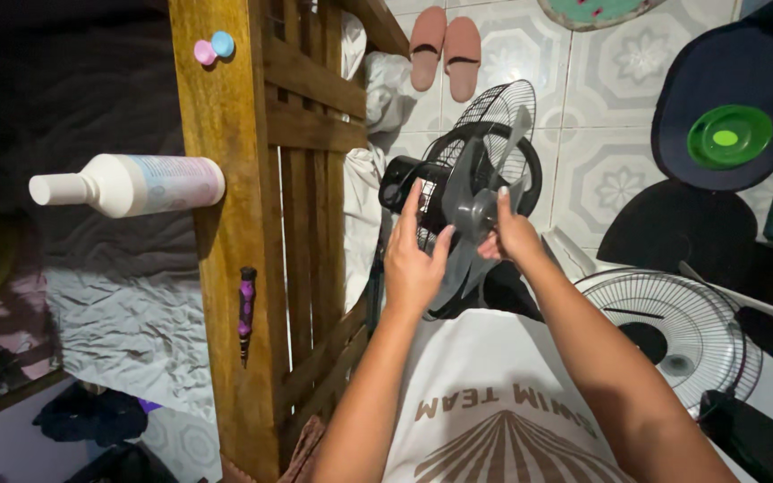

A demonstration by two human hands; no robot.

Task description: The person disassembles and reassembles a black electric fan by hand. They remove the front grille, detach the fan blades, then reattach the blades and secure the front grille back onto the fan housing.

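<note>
Fan blade (476, 192) hub hidden behind both hands: left hand (413, 264), right hand (513, 234). Fan motor (402, 183) partly behind fingers. Loose fan grille (673, 331) clipped by forearm. Green rug (597, 9) cut off at top edge. Dark clothes (91, 416) at lower left too blurred to identify.

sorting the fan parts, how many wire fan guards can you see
2. One wire guard is mounted on the fan behind the grey blades that both hands hold. The other guard lies loose on the tiled floor at lower right. None other shows.
</note>
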